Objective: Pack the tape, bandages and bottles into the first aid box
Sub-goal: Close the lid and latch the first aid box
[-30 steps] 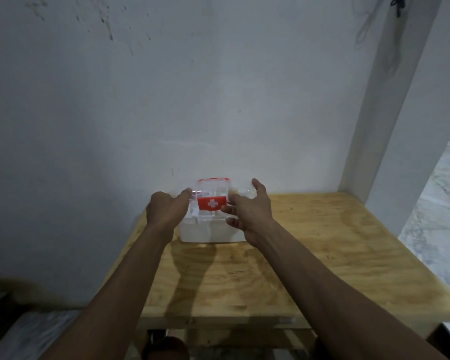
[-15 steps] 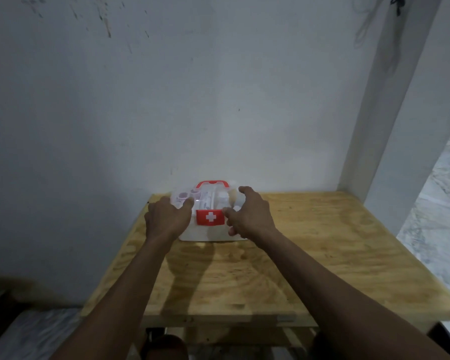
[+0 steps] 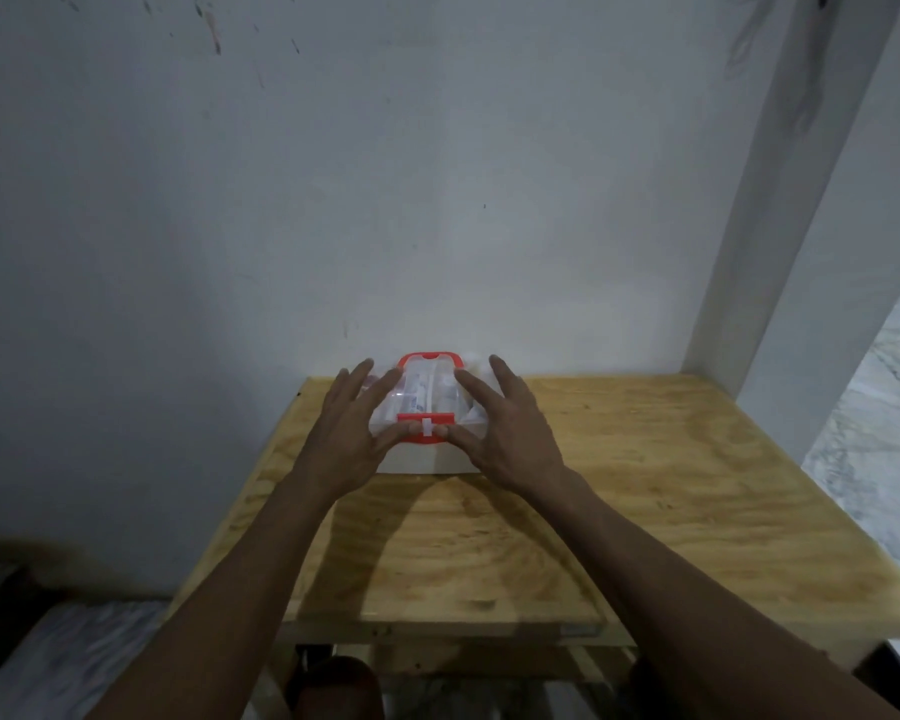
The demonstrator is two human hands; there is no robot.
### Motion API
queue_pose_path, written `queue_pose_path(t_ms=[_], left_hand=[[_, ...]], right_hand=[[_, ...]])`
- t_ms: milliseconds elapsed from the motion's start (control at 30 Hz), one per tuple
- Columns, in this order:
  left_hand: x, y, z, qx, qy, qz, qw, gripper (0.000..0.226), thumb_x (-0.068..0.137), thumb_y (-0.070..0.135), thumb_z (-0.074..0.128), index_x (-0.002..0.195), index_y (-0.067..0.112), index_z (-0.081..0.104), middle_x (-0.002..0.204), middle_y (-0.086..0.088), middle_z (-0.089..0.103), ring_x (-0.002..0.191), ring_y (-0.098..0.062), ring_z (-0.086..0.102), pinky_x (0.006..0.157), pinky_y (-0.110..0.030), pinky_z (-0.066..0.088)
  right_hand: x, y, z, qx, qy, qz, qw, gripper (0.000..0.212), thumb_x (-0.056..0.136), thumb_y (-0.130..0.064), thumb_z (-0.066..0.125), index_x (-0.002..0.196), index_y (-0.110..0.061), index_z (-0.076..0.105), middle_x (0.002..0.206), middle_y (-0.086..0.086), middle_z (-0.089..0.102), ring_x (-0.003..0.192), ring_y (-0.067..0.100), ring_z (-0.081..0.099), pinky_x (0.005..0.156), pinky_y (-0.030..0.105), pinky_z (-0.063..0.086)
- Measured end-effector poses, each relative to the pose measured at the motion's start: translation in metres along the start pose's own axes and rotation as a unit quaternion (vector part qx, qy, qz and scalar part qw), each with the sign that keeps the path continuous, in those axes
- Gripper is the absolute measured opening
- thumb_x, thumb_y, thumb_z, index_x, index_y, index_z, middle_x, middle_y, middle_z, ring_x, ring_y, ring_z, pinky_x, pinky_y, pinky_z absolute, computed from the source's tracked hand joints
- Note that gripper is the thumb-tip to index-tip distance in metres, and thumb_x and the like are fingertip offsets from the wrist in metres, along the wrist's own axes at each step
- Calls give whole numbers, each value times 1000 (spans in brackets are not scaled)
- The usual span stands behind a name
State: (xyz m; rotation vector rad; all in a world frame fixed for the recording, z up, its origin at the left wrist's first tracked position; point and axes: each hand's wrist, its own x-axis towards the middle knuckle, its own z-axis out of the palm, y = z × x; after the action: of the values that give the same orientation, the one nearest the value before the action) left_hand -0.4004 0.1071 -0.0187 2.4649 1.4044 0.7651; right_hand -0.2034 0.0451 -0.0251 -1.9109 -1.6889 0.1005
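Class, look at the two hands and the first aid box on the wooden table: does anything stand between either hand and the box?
Nothing visible does. The left hand and right hand both lie spread on the first aid box, thumbs pressing at its red latch. The clear lid is down, and the wooden table around the box shows no loose items.

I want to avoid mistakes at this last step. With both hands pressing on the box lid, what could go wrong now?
1. The thumbs meet at the red latch; if it snaps shut, it may pinch them.
2. The first aid box stands near the table's far edge by the wall; uneven pressure from the left hand or right hand could slide or tip it.
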Motion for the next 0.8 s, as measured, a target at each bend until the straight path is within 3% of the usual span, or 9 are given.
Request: queue_pose_path(t_ms=[67,200,400,800], left_hand=[[1,-3,0,3,2,10,1000,97,73,87,27,151,29,29,162,-4,20,148,-29,18,118,-51,17],[0,-3,2,10,20,32,999,76,83,60,52,149,25,37,160,-8,26,145,-29,26,117,-46,21],[7,-7,5,-19,24,25,999,78,81,61,55,149,27,37,160,-5,25,141,-28,34,108,-45,38],[73,-16,21,-60,1,-5,998,86,75,69,48,150,30,32,162,-2,18,144,-29,29,111,-51,35]], right_hand=[[0,1,1,-5,4,-5,1000,79,82,-73,52,150,-42,27,166,1,9,150,35,16,113,59,30],[-5,2,2,-8,21,-17,1000,75,85,-69,52,150,-41,28,165,2,12,149,36,22,113,57,31],[-4,3,4,27,35,-22,999,75,85,-69,50,150,-40,28,166,0,11,148,30,27,116,55,32],[61,24,22,57,47,-10,997,74,84,-68,53,149,-40,31,166,-3,10,148,26,27,115,54,33]])
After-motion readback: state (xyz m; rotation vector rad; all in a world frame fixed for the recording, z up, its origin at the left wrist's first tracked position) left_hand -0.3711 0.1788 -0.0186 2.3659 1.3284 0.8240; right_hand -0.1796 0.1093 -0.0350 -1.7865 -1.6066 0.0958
